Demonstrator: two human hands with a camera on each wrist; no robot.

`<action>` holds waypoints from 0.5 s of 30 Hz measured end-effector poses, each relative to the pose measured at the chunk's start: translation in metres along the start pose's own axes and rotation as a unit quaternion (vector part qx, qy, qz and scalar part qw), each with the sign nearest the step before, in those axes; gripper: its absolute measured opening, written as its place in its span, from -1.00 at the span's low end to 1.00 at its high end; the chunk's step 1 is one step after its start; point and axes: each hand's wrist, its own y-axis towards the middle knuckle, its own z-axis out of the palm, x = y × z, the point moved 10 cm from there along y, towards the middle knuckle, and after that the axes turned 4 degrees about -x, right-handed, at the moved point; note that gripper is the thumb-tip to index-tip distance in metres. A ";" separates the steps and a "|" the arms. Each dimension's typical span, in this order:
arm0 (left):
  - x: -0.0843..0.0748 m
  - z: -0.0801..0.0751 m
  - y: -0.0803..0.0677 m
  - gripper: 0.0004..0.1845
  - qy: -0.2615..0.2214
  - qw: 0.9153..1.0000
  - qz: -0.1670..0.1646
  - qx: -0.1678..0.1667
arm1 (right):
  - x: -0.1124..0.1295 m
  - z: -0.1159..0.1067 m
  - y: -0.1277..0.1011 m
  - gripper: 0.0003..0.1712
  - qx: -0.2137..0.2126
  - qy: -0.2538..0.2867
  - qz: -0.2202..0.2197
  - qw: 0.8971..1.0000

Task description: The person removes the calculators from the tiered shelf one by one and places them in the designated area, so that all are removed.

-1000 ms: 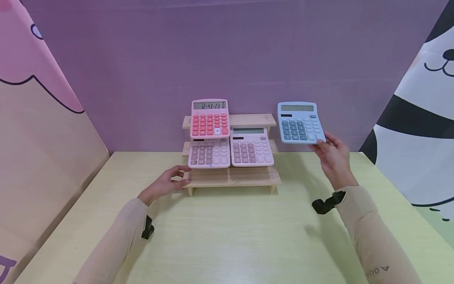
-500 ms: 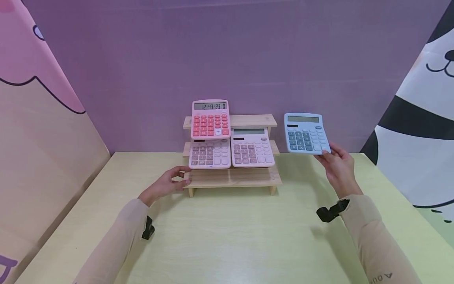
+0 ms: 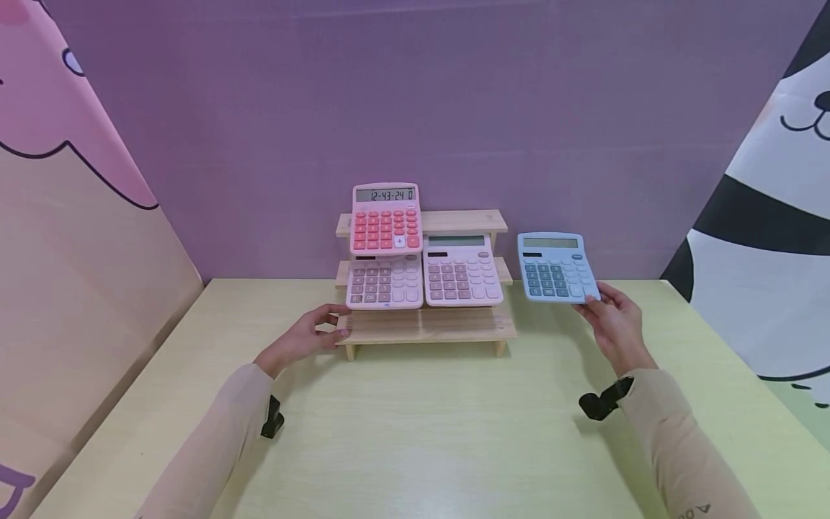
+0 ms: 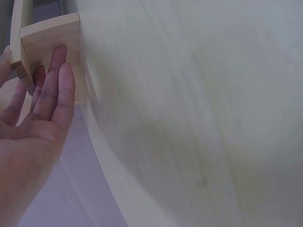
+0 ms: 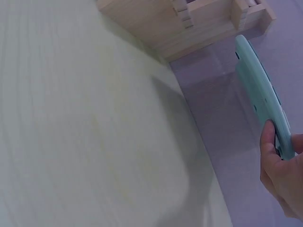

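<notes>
In the head view my right hand (image 3: 617, 326) holds a light blue calculator (image 3: 556, 268) by its lower right corner, thumb on the front. The calculator is upright in the air, right of a three-tier wooden stand (image 3: 428, 328). The right wrist view shows its edge and back (image 5: 260, 90) between thumb and fingers. My left hand (image 3: 303, 336) grips the left end of the stand's bottom tier; the left wrist view shows the fingers (image 4: 49, 94) reaching under the board. On the stand lean a pink calculator (image 3: 386, 216) at the top left and two pale pink calculators (image 3: 463, 277) on the middle tier.
The stand rests on a light wooden table (image 3: 415, 432) near its back edge. Behind hangs a purple cloth (image 3: 454, 108). A printed pink panel (image 3: 71, 288) slopes at the left and a black-and-white panda panel (image 3: 765, 288) at the right.
My right hand has lowered the blue calculator toward the table, moving a little to the right. The left hand keeps its place on the stand. The pink calculator's clock display advanced.
</notes>
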 end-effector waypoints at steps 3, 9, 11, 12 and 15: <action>0.000 0.000 0.000 -0.45 0.001 1.000 0.001 0.000 | -0.004 -0.002 0.001 -0.27 -0.001 0.002 0.000 1.000; 0.001 -0.001 0.000 -0.43 -0.001 1.000 0.001 0.001 | -0.012 -0.007 0.004 -0.26 -0.005 -0.030 0.017 0.999; 0.002 -0.001 0.000 -0.43 -0.003 1.000 0.000 0.002 | -0.015 -0.008 0.004 -0.27 -0.008 -0.037 0.020 0.999; 0.002 -0.001 0.000 -0.42 -0.003 1.000 -0.001 0.003 | -0.016 -0.009 0.005 -0.28 -0.008 -0.037 0.019 0.999; 0.003 0.000 0.001 -0.42 -0.005 1.000 -0.004 0.003 | -0.018 -0.010 0.006 -0.36 -0.006 -0.032 0.015 0.999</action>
